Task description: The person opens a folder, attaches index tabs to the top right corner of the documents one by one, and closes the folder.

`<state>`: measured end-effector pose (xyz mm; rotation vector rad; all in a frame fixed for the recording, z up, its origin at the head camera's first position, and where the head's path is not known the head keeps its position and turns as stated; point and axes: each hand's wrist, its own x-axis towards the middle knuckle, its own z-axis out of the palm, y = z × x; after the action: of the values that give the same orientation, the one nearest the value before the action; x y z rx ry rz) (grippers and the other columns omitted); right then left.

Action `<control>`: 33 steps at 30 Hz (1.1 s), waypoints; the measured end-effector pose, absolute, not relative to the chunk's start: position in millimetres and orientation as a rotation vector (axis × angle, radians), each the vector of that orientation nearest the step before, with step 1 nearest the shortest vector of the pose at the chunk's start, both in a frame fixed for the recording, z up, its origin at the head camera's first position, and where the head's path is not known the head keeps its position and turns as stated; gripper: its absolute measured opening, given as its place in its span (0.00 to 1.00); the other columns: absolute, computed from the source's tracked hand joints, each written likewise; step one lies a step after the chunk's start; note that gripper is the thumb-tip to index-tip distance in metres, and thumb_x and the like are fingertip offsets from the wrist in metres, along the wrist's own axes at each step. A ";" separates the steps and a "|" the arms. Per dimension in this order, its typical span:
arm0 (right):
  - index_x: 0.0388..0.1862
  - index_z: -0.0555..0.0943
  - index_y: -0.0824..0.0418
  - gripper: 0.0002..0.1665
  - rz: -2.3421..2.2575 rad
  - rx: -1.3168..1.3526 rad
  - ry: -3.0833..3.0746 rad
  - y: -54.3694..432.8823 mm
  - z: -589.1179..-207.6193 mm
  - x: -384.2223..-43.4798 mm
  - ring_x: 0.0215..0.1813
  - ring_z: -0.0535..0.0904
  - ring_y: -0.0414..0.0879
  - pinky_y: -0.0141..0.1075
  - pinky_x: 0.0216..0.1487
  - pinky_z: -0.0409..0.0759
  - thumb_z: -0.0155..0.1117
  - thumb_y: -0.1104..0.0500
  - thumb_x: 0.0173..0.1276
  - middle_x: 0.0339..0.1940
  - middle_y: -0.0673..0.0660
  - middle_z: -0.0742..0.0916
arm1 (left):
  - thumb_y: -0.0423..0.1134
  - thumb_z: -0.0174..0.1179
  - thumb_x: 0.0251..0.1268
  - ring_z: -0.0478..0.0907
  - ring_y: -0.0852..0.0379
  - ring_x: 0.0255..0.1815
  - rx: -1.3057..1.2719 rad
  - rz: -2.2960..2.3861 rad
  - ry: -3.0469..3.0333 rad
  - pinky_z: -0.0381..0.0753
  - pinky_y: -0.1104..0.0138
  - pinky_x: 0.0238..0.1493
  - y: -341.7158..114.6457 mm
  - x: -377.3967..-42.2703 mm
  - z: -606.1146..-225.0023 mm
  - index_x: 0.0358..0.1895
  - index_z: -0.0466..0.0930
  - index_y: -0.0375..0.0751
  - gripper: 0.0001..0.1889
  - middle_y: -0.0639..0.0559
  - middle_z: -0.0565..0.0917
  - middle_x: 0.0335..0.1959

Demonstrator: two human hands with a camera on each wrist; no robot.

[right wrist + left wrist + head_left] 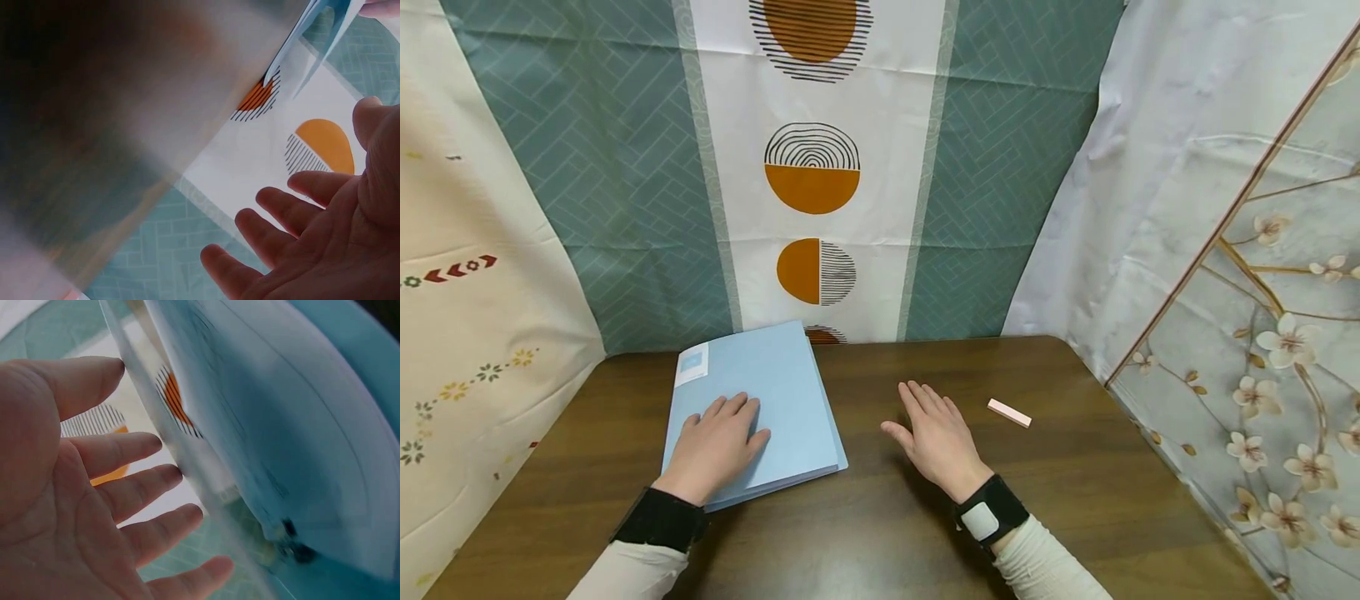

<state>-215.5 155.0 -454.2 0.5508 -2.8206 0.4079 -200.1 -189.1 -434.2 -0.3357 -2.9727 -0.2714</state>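
Note:
A light blue file folder (775, 392) with a white label (692, 364) near its far left corner lies at the left of the table, slightly turned. On its cover rests my left hand (715, 442), fingers spread and relaxed. In the left wrist view the fingertips of that hand (119, 487) meet the cover's edge-on sheet, and white pages and a dark metal clip (294, 547) show inside the folder. My right hand (936, 433) is palm down over the table to the right of the folder, fingers straight, holding nothing. Beyond it to the right lies a small pale pink bar (1009, 413).
The brown wooden table (880, 533) ends at a patterned teal and white curtain (820, 267) at the back. A cream cloth (482, 333) hangs along the left side, and a flowered cloth (1262, 400) borders the right.

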 end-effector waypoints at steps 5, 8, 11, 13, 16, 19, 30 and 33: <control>0.85 0.69 0.65 0.45 0.406 0.562 -2.818 155.6 -455.0 -215.1 0.83 0.69 0.65 0.64 0.81 0.65 0.59 0.36 0.85 0.83 0.67 0.75 | 0.50 0.64 0.81 0.67 0.22 0.77 -0.207 -0.319 -3.060 0.68 0.19 0.61 -202.3 -204.5 -432.6 0.76 0.75 0.29 0.32 0.25 0.72 0.77; 0.85 0.69 0.65 0.45 0.399 0.565 -2.828 155.5 -455.6 -214.9 0.83 0.70 0.65 0.63 0.80 0.66 0.58 0.35 0.86 0.83 0.67 0.75 | 0.50 0.63 0.81 0.65 0.21 0.77 -0.159 -0.352 -3.098 0.68 0.17 0.60 -206.8 -206.7 -432.5 0.76 0.73 0.28 0.33 0.23 0.70 0.78; 0.85 0.69 0.65 0.45 0.409 0.565 -2.837 155.1 -456.1 -215.0 0.83 0.70 0.65 0.63 0.80 0.66 0.58 0.35 0.86 0.83 0.67 0.75 | 0.51 0.64 0.80 0.64 0.20 0.77 -0.137 -0.371 -3.103 0.67 0.15 0.58 -210.8 -209.3 -434.3 0.77 0.73 0.28 0.34 0.22 0.69 0.78; 0.86 0.69 0.65 0.45 0.423 0.564 -2.846 154.7 -455.8 -215.3 0.83 0.70 0.65 0.63 0.81 0.66 0.58 0.35 0.86 0.83 0.67 0.75 | 0.53 0.65 0.79 0.63 0.19 0.76 -0.125 -0.389 -3.104 0.66 0.14 0.57 -214.2 -210.8 -436.0 0.77 0.72 0.29 0.36 0.21 0.67 0.78; 0.86 0.68 0.65 0.45 0.448 0.561 -2.866 153.7 -455.2 -215.9 0.83 0.70 0.65 0.63 0.81 0.65 0.59 0.35 0.86 0.83 0.67 0.74 | 0.55 0.66 0.77 0.61 0.17 0.76 -0.123 -0.401 -3.110 0.69 0.15 0.56 -219.6 -212.1 -438.3 0.77 0.72 0.30 0.38 0.20 0.65 0.78; 0.86 0.68 0.65 0.46 0.462 0.560 -2.882 153.2 -455.1 -216.4 0.83 0.70 0.64 0.62 0.81 0.65 0.59 0.35 0.85 0.84 0.67 0.74 | 0.55 0.67 0.75 0.60 0.15 0.76 -0.148 -0.392 -3.110 0.72 0.20 0.60 -221.9 -211.4 -439.4 0.77 0.73 0.29 0.39 0.18 0.65 0.77; 0.85 0.68 0.66 0.45 0.499 0.574 -2.892 151.8 -453.7 -215.2 0.82 0.71 0.64 0.61 0.81 0.66 0.60 0.37 0.86 0.83 0.67 0.74 | 0.56 0.67 0.76 0.62 0.16 0.75 -0.167 -0.305 -3.119 0.77 0.22 0.56 -218.0 -210.9 -439.8 0.75 0.75 0.30 0.38 0.20 0.67 0.77; 0.86 0.68 0.66 0.45 0.565 0.577 -2.897 151.5 -454.0 -215.3 0.83 0.70 0.63 0.60 0.82 0.65 0.60 0.37 0.86 0.84 0.66 0.73 | 0.57 0.67 0.76 0.61 0.16 0.75 -0.177 -0.299 -3.121 0.77 0.22 0.55 -214.8 -211.2 -441.3 0.76 0.75 0.31 0.38 0.20 0.67 0.77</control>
<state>-215.3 151.5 -454.0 0.5769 -2.8966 0.5647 -211.2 -214.8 -441.3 -0.1765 -3.1213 -0.2989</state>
